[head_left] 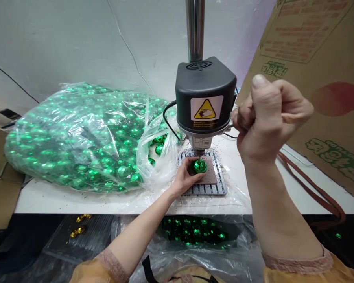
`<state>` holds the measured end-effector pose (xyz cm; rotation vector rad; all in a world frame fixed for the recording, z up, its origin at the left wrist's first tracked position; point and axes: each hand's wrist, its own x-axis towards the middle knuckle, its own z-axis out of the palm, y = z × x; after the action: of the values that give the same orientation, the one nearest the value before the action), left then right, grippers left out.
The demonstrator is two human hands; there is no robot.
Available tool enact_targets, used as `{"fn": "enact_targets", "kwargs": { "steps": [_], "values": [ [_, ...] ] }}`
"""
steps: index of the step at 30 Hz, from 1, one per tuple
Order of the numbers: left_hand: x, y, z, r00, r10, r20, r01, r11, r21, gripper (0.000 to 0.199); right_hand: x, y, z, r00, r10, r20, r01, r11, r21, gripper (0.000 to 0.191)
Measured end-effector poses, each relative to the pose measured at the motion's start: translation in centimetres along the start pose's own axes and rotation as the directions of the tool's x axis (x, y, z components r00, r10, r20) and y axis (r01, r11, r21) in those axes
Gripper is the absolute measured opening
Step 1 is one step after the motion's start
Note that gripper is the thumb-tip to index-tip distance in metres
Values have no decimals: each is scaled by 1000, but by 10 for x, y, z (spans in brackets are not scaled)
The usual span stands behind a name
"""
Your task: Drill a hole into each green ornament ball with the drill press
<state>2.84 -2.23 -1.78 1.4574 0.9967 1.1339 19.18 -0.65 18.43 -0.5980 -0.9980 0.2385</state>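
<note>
My left hand holds a shiny green faceted ball steady between thumb and fingers. The ball sits on a brown board over the slotted metal base of a small black drill press. The drill's bit is lowered onto the top of the ball. To the right of the drill head, my right hand is closed in a fist around the press's feed handle, which the fingers almost wholly hide.
A big clear bag of green balls lies on the white table at left, its mouth toward the drill. More green balls rest in plastic below the table edge. A large cardboard box and a brown strap are at right. Dark shavings surround the base.
</note>
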Motion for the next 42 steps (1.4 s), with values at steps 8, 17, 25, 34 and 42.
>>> {"fn": "enact_targets", "kwargs": {
  "steps": [8,17,25,34,42],
  "values": [
    [0,-3,1,1000,14,7,-14,1000,-14,57,-32,-2,-12,983,-180,-33,180,984,-6,46],
    [0,-6,2,1000,16,15,-15,999,-36,57,-44,10,-19,961,-267,-77,268,963,14,49],
    [-2,-5,0,999,30,28,-31,1000,7,56,-48,13,-22,942,-329,-69,330,944,-7,44],
    [-2,-8,0,998,51,39,-52,998,28,56,-51,16,-26,929,-369,-11,369,927,66,42],
    [1,-16,0,995,92,34,-93,995,43,62,-52,20,-35,894,-440,84,432,896,101,43]
  ]
}}
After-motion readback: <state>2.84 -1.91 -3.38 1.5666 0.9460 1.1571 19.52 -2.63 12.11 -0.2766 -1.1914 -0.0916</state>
